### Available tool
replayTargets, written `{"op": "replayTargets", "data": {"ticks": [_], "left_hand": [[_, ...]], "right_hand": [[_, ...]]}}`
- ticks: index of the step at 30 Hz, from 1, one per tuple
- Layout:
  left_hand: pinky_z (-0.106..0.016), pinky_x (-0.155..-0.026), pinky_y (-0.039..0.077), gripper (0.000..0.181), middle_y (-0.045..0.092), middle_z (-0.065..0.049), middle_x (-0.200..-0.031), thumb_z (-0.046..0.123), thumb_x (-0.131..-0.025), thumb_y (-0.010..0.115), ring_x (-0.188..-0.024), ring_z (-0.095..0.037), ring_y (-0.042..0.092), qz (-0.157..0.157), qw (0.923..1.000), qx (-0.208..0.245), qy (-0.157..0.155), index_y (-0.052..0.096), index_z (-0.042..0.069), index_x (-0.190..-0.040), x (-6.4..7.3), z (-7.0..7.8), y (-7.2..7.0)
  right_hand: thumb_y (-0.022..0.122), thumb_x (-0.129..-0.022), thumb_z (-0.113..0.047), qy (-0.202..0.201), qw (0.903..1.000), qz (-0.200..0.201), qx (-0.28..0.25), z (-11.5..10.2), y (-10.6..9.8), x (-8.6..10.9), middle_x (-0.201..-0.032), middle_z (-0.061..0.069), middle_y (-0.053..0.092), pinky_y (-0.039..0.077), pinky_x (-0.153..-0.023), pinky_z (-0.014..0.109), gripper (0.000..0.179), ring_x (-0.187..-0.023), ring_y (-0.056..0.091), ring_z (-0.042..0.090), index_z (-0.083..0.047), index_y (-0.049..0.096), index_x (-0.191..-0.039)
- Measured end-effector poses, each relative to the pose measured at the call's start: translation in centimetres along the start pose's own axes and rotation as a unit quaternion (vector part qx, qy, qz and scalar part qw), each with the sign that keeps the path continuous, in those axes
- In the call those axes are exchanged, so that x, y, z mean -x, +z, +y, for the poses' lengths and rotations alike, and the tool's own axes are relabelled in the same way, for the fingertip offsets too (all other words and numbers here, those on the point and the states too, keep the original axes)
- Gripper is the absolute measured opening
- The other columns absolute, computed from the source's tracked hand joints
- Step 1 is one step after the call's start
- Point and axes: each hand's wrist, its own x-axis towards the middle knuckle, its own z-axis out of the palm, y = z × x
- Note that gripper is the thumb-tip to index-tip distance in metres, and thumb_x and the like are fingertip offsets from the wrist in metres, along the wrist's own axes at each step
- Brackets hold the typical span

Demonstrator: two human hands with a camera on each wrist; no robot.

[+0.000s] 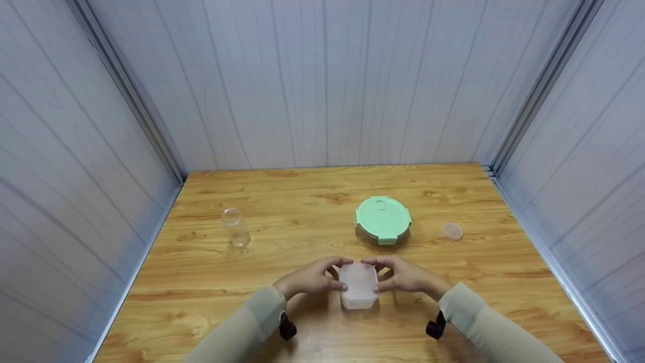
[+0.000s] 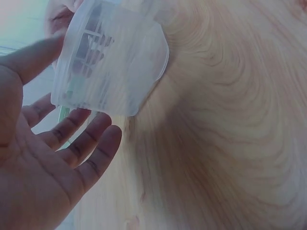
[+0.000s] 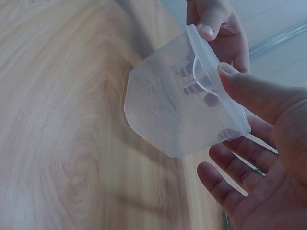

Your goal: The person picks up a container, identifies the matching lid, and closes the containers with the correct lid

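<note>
Both left hand (image 1: pixel 312 277) and right hand (image 1: pixel 409 276) have fingers pinching that frosted, boxy plastic container (image 1: pixel 359 286); from my end, I'd squeeze evenly (it probably flexes).

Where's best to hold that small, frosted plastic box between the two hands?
Likely by opposite sides of the rim of the box: left hand coming from the left, right hand from the right. The rim juts out slightly, giving an edge to hold, and one side faces each hand.
</note>
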Motion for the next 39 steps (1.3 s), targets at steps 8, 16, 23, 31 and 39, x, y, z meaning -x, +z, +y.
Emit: {"op": "replayTargets", "data": {"ticks": [8,16,23,31,39], "left_hand": [[-0.039,-0.086,0.061,0.046,0.066,-0.011,-0.134,0.017,-0.104,0.073,-0.108,-0.021,0.065,0.018,0.9991,0.039,-0.002,0.065,0.019,-0.149,0.0,-0.6,0.1],[-0.034,-0.083,0.059,0.046,0.066,-0.009,-0.135,0.019,-0.104,0.074,-0.106,-0.021,0.066,0.017,0.9988,0.046,-0.008,0.066,0.019,-0.149,-0.1,-0.6,0.1],[-0.035,-0.081,0.060,0.045,0.064,-0.014,-0.135,0.017,-0.104,0.073,-0.104,-0.025,0.067,0.018,0.9985,0.052,0.000,0.065,0.015,-0.149,-0.2,-0.8,0.3],[-0.045,-0.081,0.063,0.045,0.064,-0.013,-0.132,0.013,-0.102,0.075,-0.096,-0.018,0.066,0.038,0.9964,0.073,-0.018,0.068,0.014,-0.146,-0.1,-0.4,0.5],[-0.042,-0.081,0.064,0.048,0.068,-0.014,-0.126,0.016,-0.098,0.081,-0.100,-0.021,0.067,0.091,0.9919,0.077,-0.044,0.065,0.001,-0.141,0.5,0.4,1.2]], "right_hand": [[0.072,-0.103,-0.005,-0.013,0.9989,0.037,-0.026,0.7,0.0,-0.3,-0.143,0.032,0.064,0.056,-0.097,0.026,0.050,-0.126,0.063,0.035,0.010,0.058,-0.148],[0.071,-0.103,-0.006,-0.024,0.9976,0.059,-0.029,1.0,0.1,-0.2,-0.143,0.031,0.066,0.053,-0.102,0.024,0.044,-0.125,0.066,0.024,0.010,0.063,-0.144],[0.069,-0.103,-0.003,-0.035,0.9969,0.057,-0.042,1.0,0.4,-0.3,-0.141,0.036,0.065,0.054,-0.098,0.019,0.045,-0.124,0.066,0.023,0.014,0.059,-0.144],[0.069,-0.103,-0.003,-0.041,0.9962,0.075,-0.015,0.5,1.0,-0.2,-0.134,0.037,0.067,0.055,-0.093,0.023,0.044,-0.110,0.067,0.016,0.015,0.060,-0.142],[0.070,-0.104,-0.007,0.039,0.9910,0.124,-0.032,-0.1,1.9,0.6,-0.116,0.024,0.074,0.061,-0.083,0.025,0.038,-0.097,0.068,0.017,0.017,0.064,-0.132]]}}
